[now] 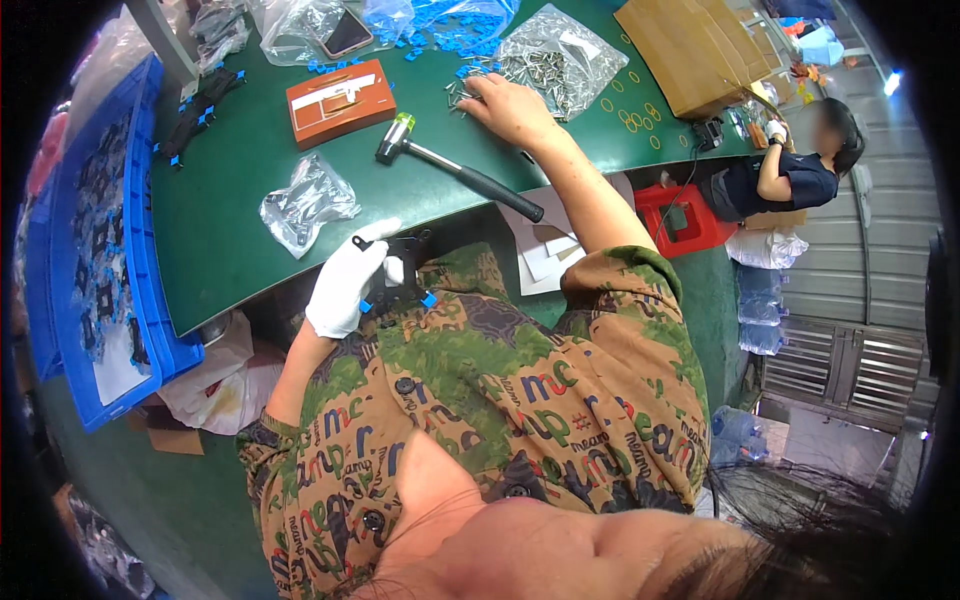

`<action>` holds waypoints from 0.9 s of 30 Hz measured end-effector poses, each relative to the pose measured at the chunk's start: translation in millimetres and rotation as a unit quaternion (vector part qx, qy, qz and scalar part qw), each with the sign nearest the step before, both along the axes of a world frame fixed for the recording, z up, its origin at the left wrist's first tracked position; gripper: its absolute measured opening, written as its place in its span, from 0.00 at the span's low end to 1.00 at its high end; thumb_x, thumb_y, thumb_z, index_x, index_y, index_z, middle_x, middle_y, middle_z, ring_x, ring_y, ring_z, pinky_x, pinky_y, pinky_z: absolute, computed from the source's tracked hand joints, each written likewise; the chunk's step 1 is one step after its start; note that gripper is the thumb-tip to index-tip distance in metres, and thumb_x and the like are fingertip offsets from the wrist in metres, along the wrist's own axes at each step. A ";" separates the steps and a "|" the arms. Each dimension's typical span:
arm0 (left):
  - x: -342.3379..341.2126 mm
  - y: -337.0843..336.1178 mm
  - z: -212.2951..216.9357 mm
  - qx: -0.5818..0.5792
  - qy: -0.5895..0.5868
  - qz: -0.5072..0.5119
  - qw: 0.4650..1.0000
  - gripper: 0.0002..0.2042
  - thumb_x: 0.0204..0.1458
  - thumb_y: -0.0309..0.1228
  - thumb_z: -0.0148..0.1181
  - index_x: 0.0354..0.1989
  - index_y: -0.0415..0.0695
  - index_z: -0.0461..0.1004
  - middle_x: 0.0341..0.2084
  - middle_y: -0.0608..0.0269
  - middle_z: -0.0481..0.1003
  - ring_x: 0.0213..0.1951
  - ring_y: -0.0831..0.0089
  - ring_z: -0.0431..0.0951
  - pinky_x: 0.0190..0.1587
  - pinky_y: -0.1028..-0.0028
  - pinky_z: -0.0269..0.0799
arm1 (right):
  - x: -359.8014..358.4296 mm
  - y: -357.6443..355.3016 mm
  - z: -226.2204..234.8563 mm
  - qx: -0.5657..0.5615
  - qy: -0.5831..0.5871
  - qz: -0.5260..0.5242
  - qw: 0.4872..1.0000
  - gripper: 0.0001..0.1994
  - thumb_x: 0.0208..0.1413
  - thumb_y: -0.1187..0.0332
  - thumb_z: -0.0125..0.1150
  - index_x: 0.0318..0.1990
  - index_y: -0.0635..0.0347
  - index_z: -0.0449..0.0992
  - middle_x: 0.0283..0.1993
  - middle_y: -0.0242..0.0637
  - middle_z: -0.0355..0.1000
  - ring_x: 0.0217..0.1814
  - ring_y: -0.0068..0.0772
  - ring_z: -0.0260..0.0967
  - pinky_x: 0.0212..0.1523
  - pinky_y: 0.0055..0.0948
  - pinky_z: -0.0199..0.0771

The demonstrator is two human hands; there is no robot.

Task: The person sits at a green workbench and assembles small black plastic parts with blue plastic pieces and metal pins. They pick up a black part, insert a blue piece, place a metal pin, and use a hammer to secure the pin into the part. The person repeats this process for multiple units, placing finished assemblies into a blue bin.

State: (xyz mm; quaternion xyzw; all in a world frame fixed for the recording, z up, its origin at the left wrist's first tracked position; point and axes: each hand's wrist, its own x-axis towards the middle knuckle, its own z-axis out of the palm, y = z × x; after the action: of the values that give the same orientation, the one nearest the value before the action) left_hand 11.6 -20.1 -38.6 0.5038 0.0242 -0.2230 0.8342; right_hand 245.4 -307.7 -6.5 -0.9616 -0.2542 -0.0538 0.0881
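My left hand [345,285], in a white glove, is closed on a black plastic bracket [405,270] with blue clips, held at the table's near edge in front of my body. Part of the bracket is hidden by the glove and blends with the clothing. My right hand [512,108], bare, reaches to the far side of the table. Its fingers are apart and touch down among loose small metal pins [452,98]. Beside it lies a clear bag of metal pins [560,75]. A mallet [440,160] with a black grip lies nearer to me.
An orange-brown box [340,103], a clear plastic packet [308,205] and black brackets [205,112] lie on the green table [230,245]. Blue clips, a phone [346,35], yellow rings and a carton [695,55] are farther back. A blue crate [145,270] stands left; a person [790,165] works at right.
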 end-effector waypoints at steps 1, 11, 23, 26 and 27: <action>-0.1 0.0 0.6 0.001 0.001 0.002 1.000 0.21 0.70 0.33 0.51 0.67 0.36 0.66 0.35 0.65 0.76 0.37 0.78 0.75 0.44 0.75 0.73 | 5.7 -3.8 -6.2 0.002 -0.003 0.004 1.000 0.18 0.65 0.54 0.58 0.55 0.55 0.76 0.51 0.45 0.76 0.53 0.53 0.76 0.52 0.48 0.77; -0.2 1.7 5.5 0.012 -0.011 0.008 1.000 0.20 0.70 0.33 0.50 0.67 0.37 0.67 0.36 0.65 0.76 0.37 0.78 0.75 0.44 0.76 0.72 | 8.0 -21.3 -5.0 0.083 -0.012 -0.001 0.996 0.10 0.65 0.61 0.58 0.47 0.55 0.79 0.46 0.40 0.77 0.50 0.50 0.76 0.50 0.44 0.77; 10.2 3.1 38.9 0.111 -0.068 0.013 0.991 0.17 0.69 0.29 0.50 0.63 0.35 0.70 0.29 0.67 0.72 0.34 0.79 0.72 0.43 0.75 0.70 | -74.6 40.0 64.6 0.234 0.073 0.241 0.939 0.09 0.60 0.63 0.67 0.43 0.57 0.82 0.38 0.36 0.76 0.42 0.41 0.77 0.42 0.37 0.76; 12.0 2.6 37.1 0.085 -0.066 0.021 0.994 0.17 0.70 0.29 0.49 0.62 0.34 0.71 0.28 0.67 0.71 0.32 0.79 0.71 0.43 0.75 0.70 | -64.1 43.2 66.7 0.135 0.071 0.242 0.958 0.09 0.60 0.64 0.67 0.41 0.58 0.81 0.39 0.36 0.77 0.43 0.41 0.77 0.43 0.36 0.76; 12.3 1.5 38.1 0.085 -0.061 0.018 0.994 0.17 0.70 0.29 0.49 0.62 0.34 0.71 0.28 0.67 0.71 0.32 0.79 0.71 0.43 0.75 0.70 | -54.8 41.4 64.4 0.137 0.109 0.232 0.957 0.08 0.60 0.64 0.66 0.41 0.58 0.81 0.40 0.35 0.77 0.44 0.40 0.76 0.44 0.35 0.75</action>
State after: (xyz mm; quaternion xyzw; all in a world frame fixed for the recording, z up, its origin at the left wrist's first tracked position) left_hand 23.9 -18.6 -0.5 0.5851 0.0018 -0.1737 0.7921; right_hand 190.6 -266.3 57.9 -0.8549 -0.4494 0.0393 0.2561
